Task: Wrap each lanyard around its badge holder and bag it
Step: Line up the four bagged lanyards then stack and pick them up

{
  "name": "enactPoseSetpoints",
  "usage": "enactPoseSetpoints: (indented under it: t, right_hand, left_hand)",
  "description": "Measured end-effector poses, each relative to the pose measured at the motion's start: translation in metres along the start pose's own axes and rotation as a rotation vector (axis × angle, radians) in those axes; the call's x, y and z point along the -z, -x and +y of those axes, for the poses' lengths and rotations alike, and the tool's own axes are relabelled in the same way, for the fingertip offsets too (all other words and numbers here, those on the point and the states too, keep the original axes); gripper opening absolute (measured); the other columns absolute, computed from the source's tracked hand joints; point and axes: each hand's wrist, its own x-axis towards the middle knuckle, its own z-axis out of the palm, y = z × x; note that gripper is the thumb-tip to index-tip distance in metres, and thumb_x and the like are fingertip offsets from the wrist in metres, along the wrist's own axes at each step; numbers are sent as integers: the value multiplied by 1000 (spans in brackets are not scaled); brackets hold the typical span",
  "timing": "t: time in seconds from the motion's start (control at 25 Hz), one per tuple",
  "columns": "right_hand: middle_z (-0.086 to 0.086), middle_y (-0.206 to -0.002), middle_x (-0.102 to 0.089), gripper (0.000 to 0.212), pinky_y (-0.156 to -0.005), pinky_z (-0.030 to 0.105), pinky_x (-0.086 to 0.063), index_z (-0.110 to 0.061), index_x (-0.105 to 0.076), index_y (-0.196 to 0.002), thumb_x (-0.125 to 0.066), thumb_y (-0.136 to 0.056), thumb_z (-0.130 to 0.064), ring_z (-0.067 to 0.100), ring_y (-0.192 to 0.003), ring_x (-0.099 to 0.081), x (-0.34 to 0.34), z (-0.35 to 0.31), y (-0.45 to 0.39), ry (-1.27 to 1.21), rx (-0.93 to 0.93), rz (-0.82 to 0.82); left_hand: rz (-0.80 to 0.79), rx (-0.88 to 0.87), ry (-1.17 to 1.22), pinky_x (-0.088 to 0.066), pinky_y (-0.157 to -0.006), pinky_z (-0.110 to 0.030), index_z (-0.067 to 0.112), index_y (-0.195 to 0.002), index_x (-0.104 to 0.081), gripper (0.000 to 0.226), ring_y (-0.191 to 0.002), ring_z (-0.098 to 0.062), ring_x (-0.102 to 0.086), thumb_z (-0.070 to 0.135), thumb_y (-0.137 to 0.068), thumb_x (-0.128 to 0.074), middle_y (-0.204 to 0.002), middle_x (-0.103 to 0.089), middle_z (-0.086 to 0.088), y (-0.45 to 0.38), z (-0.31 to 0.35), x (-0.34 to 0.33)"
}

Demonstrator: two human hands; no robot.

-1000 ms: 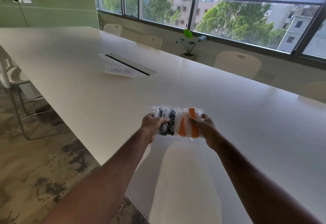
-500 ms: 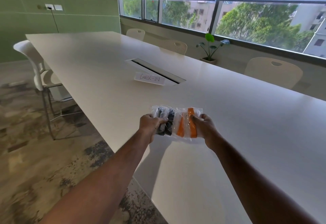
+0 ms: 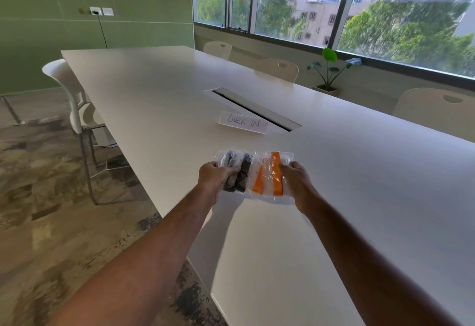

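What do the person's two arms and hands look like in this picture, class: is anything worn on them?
Both arms are bare as far as the view shows: no sleeves reach the forearms. The left hand and the right hand wear no gloves, and no watch, bracelet or ring can be seen on either wrist or on the visible fingers. No markings show.

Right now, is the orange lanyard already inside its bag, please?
Inside: the orange lanyard shows through the clear bag that the right hand holds.

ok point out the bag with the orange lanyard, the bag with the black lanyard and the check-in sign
orange lanyard bag (image 3: pixel 270 174), head view, on the orange strap
black lanyard bag (image 3: pixel 244 171), head view, on the black strap
check-in sign (image 3: pixel 243 121), head view, on the lettering
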Motion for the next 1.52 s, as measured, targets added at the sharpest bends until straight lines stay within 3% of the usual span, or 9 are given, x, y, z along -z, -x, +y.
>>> enactPoseSetpoints:
  t: [0.16,0.32,0.52,0.68,0.92,1.12,1.24,1.32,1.52]
  right_hand:
    - [11,-112,-65,24,-74,34,-55,-11,-51,-125,-48,-104,-22,24,-94,-66,-29,-7,-40,9,-23,9]
    - [10,-112,-66,20,-87,41,-57,-15,-50,-123,-46,-104,-19,25,-97,-67,-52,-14,-76,6,-45,40]
    - [2,-98,-66,15,-69,30,-55,-16,-51,-119,-45,-105,-17,17,-85,-67,-75,-21,-106,17,-59,80]
    - [3,-98,-66,12,-64,28,-53,-16,-52,-115,-46,-105,-17,15,-82,-66,-91,-26,-120,18,-58,105]
    - [6,-100,-72,9,-86,48,-60,-24,-59,-98,-51,-101,-28,23,-88,-72,-108,-16,-145,83,-86,204]
    - [4,-97,-70,12,-83,49,-61,-28,-53,-91,-51,-102,-32,23,-87,-72,-119,-15,-153,159,-64,332]
    - [6,-102,-70,13,-72,37,-60,-23,-55,-101,-51,-102,-34,17,-82,-69,-126,-10,-155,304,-20,432]
    - [5,-108,-68,19,-76,39,-61,-20,-54,-112,-52,-101,-35,17,-85,-68,-129,-5,-152,364,16,492]
    - [7,-138,-54,46,-96,43,-53,-17,-46,-140,-55,-99,-35,25,-118,-59,-135,1,-146,540,93,599]
  left_hand:
    - [0,-34,-82,-63,-76,-53,3,-90,-68,36,-84,-35,-74,23,-71,-91,-90,-75,-18,-49,15,13]
    - [-43,-42,-125,-62,-76,-55,1,-99,-67,44,-87,-34,-75,27,-73,-90,-96,-75,-19,-94,31,20]
    - [-75,-45,-173,-62,-77,-55,9,-91,-68,29,-89,-34,-74,27,-77,-87,-96,-74,-17,-132,43,29]
    - [-101,-42,-198,-62,-77,-55,8,-92,-68,26,-90,-36,-74,23,-80,-84,-96,-74,-18,-158,50,36]
    - [-150,-20,-214,-61,-83,-55,0,-101,-66,36,-96,-36,-73,21,-79,-85,-102,-73,-22,-199,48,43]
    - [-233,-75,-334,-60,-88,-48,10,-113,-54,50,-98,-27,-68,29,-78,-85,-110,-67,-10,-221,45,47]
    - [-242,-194,-530,-57,-83,-41,12,-111,-51,55,-95,-25,-65,39,-76,-84,-105,-63,-7,-229,43,51]
    - [-225,-293,-626,-53,-81,-36,9,-114,-49,59,-101,-27,-60,42,-77,-83,-108,-58,-9,-232,41,53]
    - [-230,-419,-723,-35,-111,-44,3,-154,-18,95,-136,-35,-35,38,-86,-76,-143,-38,-22,-227,37,55]
